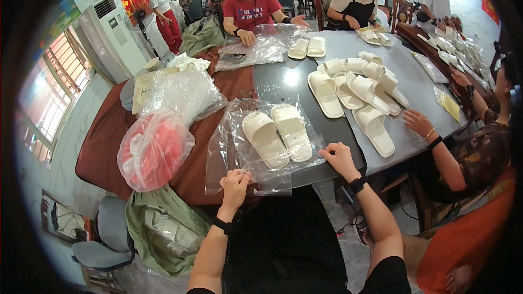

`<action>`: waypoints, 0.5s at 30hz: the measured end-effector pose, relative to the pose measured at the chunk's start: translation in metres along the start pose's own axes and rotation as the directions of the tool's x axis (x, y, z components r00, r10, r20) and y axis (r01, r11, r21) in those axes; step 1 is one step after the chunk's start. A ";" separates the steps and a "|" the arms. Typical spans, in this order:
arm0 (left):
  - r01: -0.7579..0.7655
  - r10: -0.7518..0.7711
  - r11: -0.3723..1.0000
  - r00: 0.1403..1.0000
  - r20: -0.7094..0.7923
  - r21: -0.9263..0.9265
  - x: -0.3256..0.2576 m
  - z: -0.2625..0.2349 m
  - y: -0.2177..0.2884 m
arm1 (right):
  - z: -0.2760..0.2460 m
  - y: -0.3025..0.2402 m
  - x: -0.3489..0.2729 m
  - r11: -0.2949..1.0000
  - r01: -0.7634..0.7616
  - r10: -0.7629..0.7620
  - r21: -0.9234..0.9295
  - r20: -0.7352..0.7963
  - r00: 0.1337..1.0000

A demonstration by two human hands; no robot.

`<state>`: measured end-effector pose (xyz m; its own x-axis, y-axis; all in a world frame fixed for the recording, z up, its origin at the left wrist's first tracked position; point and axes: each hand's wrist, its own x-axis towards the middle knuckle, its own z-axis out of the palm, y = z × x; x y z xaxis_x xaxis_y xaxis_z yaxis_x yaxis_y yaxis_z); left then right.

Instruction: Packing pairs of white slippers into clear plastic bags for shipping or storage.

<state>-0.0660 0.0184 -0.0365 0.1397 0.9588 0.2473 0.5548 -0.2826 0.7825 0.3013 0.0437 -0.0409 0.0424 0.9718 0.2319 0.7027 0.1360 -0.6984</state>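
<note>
A pair of white open-toed slippers [265, 139] lies at the table's near edge, with clear plastic bags [220, 155] around and under it. Whether the pair is inside a bag or on top, I cannot tell. My left hand [235, 186] is closed on the near edge of a clear plastic bag, left of the slippers' heels. To the right of the pair, my right hand [340, 161] rests with curled fingers by the bag's right corner. What its fingertips hold, if anything, is hidden.
A pile of white slippers [359, 84] lies to the right, beside a co-worker's hand [418, 123]. Leftward are heaped clear bags [177, 95] and a plastic bundle with pink contents [155, 149]. Another slipper pair [306, 47] sits at the back. A green sack [163, 234] stands below.
</note>
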 end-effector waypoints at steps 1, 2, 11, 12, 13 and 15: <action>0.041 -0.040 0.997 0.999 -0.022 0.062 0.001 0.002 -0.003 | 0.003 -0.001 0.002 0.998 -0.040 0.038 -0.046 -0.043 0.998; 0.083 -0.078 0.989 0.996 -0.048 0.122 0.002 0.003 -0.007 | 0.006 -0.003 0.003 0.998 -0.040 0.038 -0.044 -0.045 0.998; -0.037 0.182 0.742 0.972 -0.148 0.670 0.005 0.013 0.035 | 0.008 -0.017 0.020 0.952 -0.193 0.207 -0.238 0.035 0.978; -0.035 0.185 0.743 0.971 -0.155 0.669 0.007 0.012 0.037 | 0.010 -0.014 0.025 0.962 -0.191 0.207 -0.194 0.066 0.976; -0.156 0.278 0.695 0.958 -0.063 0.702 0.008 0.012 0.038 | 0.012 -0.011 0.029 0.970 -0.190 0.205 -0.151 0.097 0.974; -0.265 0.364 0.634 0.931 0.022 0.726 0.011 0.012 0.046 | 0.017 -0.009 0.032 0.993 -0.119 0.119 -0.005 0.037 0.992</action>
<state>-0.0296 0.0161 -0.0048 0.3502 0.7904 0.5027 0.9105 -0.4132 0.0154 0.2843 0.0771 -0.0381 0.0992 0.9876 0.1217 0.6963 0.0185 -0.7175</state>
